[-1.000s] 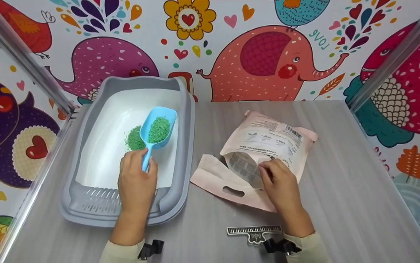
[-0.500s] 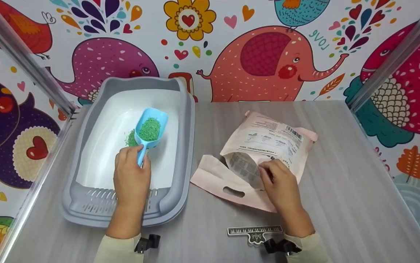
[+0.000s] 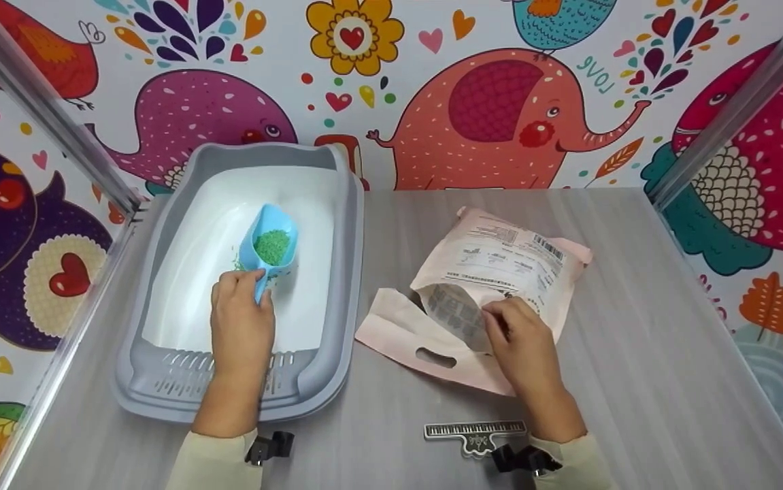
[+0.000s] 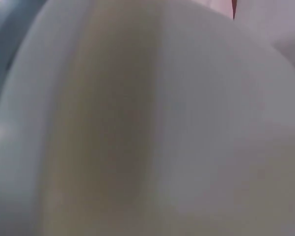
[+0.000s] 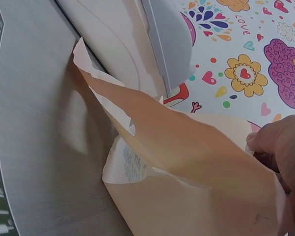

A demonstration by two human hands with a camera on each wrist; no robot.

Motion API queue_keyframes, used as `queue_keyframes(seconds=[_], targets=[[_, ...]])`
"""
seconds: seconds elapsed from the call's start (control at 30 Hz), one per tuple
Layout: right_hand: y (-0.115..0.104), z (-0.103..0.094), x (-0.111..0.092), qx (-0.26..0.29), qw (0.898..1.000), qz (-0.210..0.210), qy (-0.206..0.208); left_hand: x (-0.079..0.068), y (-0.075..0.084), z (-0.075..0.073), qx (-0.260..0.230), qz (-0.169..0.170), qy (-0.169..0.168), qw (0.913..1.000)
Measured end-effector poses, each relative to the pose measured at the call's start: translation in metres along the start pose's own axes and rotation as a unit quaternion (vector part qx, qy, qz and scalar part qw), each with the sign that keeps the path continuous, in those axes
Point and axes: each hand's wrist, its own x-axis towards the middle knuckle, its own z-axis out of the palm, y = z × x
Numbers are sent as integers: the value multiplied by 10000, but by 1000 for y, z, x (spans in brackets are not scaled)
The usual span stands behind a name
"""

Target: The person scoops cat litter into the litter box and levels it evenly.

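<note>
My left hand [image 3: 243, 327] grips the handle of a light blue scoop [image 3: 285, 228] over the grey litter tray [image 3: 347, 286] with its white inner floor. Green granules [image 3: 272, 247] lie in the scoop, which is tipped somewhat to one side. Behind it, a few more granules show on the tray floor, mostly hidden. My right hand [image 3: 524, 340] pinches the rim of an opened pale pink bag [image 3: 500, 252] lying on the table. In the right wrist view, thumb and fingers [image 5: 265, 140] hold the bag's edge, its mouth gaping. The left wrist view is blurred, mostly pale surfaces.
A clip with a piano-key pattern [image 3: 475, 432] lies on the table near the right wrist. The bag's torn top strip [image 3: 398, 333] with a handle hole reaches toward the tray. Patterned walls [image 3: 486, 122] and metal posts [image 3: 724, 109] bound the table [image 3: 663, 327].
My left hand has moved the scoop leftward over the granule pile and tipped it; the pile is now largely covered by the scoop. The right hand and bag have stayed put.
</note>
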Motion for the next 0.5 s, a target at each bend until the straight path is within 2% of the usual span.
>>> queue_keyframes(seconds=[0.23, 0.5], targets=[[1, 0, 0, -36, 10000, -55, 6, 4, -2, -1, 127, -133, -468, 9987], [0, 0, -1, -78, 10000, -6, -33, 6, -8, 1, 356, -61, -653, 9972]])
